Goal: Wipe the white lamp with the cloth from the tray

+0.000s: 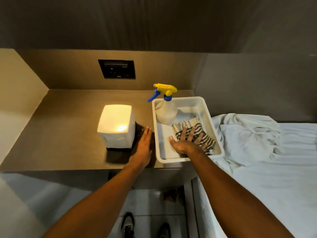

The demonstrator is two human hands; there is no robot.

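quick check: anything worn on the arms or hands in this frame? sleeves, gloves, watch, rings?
Nothing visible. Both forearms are bare up to the frame edge, with no sleeve cuff in view. The left hand and right hand have no gloves, and no watch, band or ring shows on the wrists or fingers. No markers or cables either.

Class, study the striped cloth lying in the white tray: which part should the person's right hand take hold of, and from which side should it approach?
Probably best pinched from above at its middle folds. The striped cloth lies crumpled flat on the floor of the white tray, whose raised walls block any sideways approach, and the spray bottle stands at the far end. The right hand already rests spread on top of it, fingers open.
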